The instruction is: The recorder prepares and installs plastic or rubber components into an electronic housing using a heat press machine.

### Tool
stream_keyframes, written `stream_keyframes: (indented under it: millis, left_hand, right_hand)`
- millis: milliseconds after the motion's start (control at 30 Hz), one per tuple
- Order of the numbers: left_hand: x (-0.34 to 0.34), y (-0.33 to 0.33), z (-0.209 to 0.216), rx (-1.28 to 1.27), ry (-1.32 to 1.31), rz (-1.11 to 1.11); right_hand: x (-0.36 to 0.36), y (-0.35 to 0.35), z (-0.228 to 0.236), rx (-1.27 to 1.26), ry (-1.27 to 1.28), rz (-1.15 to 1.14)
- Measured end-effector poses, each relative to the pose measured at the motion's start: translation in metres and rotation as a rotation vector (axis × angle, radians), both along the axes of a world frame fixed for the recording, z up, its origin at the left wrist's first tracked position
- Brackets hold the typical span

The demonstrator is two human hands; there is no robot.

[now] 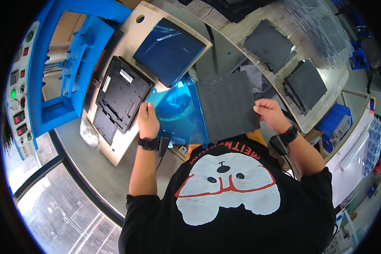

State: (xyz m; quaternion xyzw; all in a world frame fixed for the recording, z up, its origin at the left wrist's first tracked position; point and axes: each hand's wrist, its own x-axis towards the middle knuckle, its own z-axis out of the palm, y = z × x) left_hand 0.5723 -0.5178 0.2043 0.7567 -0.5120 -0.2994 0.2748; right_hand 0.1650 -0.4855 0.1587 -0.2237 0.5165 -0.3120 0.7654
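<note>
In front of my chest I hold up a sheet whose left part is clear blue film (178, 112) and whose right part is a dark grey, finely ribbed panel (228, 108). The two meet along a slanting edge; whether they are joined there I cannot tell. My left hand (148, 120) pinches the film's left edge between thumb and fingers. At the panel's right edge, my right hand (271, 114) grips it the same way. Black plastic molded trays (122, 95) lie stacked just beyond my left hand. Past the film rests a dark blue glossy panel (169, 51).
A blue machine frame (78, 72) with a control panel (21, 101) stands at the left, beside the wooden board (199, 38). On the right-hand table (300, 120) lie two stacks of dark sheets (269, 44) and clear plastic trays (321, 31). A blue bin (336, 122) sits at the right.
</note>
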Motion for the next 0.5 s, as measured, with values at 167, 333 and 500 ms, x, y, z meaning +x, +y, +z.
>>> stream_keyframes:
  millis: [167,333,500]
  left_hand:
    - [0.025,0.048,-0.013,0.032,-0.058,0.103]
    - [0.110,0.103,-0.059,0.061,-0.016,0.292]
    - [0.153,0.186,-0.155,0.221,-0.022,0.466]
  right_hand:
    - [-0.006,-0.011,-0.015,-0.026,0.014,0.180]
    - [-0.026,-0.036,-0.012,-0.010,0.112,0.115]
    - [0.006,-0.051,0.014,-0.018,0.064,0.136]
